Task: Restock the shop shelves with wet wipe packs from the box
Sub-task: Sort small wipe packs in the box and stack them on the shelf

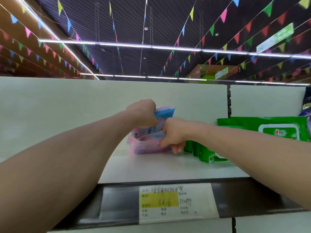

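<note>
On the white top shelf [168, 167], both my arms reach out to a bundle of pink and blue wet wipe packs [148, 145]. My left hand [143, 113] grips the upper blue end of the packs, which stands tilted against the back panel. My right hand [173, 133] grips the right side of the lower pink packs, fingers curled over their edge. The box is not in view.
Green wet wipe packs [262, 132] lie stacked right of my right hand, touching the pink bundle's side. A price label [175, 202] sits on the shelf's dark front rail. The white back panel [67, 106] closes off the shelf behind; its left part holds nothing.
</note>
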Demonstrator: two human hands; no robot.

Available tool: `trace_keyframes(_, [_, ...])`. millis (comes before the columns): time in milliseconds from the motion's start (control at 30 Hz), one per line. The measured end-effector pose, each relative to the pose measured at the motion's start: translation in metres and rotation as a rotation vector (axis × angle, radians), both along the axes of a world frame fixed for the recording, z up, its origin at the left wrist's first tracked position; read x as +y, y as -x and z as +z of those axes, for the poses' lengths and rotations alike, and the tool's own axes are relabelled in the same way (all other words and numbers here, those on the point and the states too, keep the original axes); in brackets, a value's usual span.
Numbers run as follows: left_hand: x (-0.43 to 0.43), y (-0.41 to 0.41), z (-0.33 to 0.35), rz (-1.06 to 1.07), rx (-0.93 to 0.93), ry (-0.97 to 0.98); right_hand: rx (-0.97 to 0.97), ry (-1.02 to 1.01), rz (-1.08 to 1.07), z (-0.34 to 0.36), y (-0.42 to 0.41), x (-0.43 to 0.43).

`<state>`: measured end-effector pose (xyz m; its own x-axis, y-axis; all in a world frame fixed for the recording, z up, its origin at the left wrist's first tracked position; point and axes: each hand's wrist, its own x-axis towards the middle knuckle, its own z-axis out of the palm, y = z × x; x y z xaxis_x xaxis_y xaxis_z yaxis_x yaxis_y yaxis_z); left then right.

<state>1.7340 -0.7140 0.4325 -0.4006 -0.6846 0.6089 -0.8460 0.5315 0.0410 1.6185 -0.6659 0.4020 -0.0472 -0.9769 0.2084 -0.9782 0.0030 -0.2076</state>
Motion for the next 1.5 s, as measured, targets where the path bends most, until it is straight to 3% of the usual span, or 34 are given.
trace_keyframes(133, [-0.008,-0.01,-0.004,-0.039,0.014,-0.088,0.222,-0.058,-0.011,-0.006,-0.011,-0.012])
trace_keyframes(267, [-0.003,-0.022,-0.001,-0.092,0.046,-0.139,0.137,-0.159,0.057,-0.006,-0.016,-0.01])
trace_keyframes(333, [0.0,-0.028,0.001,-0.103,0.067,-0.136,0.166,0.006,0.089,0.007,-0.014,-0.002])
trace_keyframes(467, [0.004,-0.04,0.011,-0.114,0.128,-0.16,0.199,0.686,0.053,0.037,-0.003,0.006])
trace_keyframes(500, [0.004,-0.042,0.013,-0.122,0.141,-0.169,0.191,0.72,0.073,0.04,0.001,0.003])
trace_keyframes(633, [0.007,-0.042,0.015,-0.169,0.163,-0.199,-0.044,0.513,0.242,0.035,0.008,-0.011])
trace_keyframes(800, [0.009,-0.035,0.012,-0.124,0.047,-0.196,-0.46,0.385,0.254,0.029,0.007,-0.016])
trace_keyframes(967, [-0.005,-0.018,-0.004,0.029,-0.305,-0.134,-0.676,0.312,0.143,0.027,0.016,-0.021])
trace_keyframes(1233, [-0.017,-0.018,-0.019,0.075,-0.418,-0.142,-0.065,0.204,-0.057,0.014,0.013,-0.025])
trace_keyframes(1367, [-0.021,-0.017,-0.025,0.119,-0.415,-0.191,-0.076,0.111,-0.013,0.011,0.011,-0.027])
trace_keyframes(1500, [-0.01,-0.021,-0.018,0.076,-0.262,-0.408,-0.097,-0.017,0.03,0.007,0.011,-0.017])
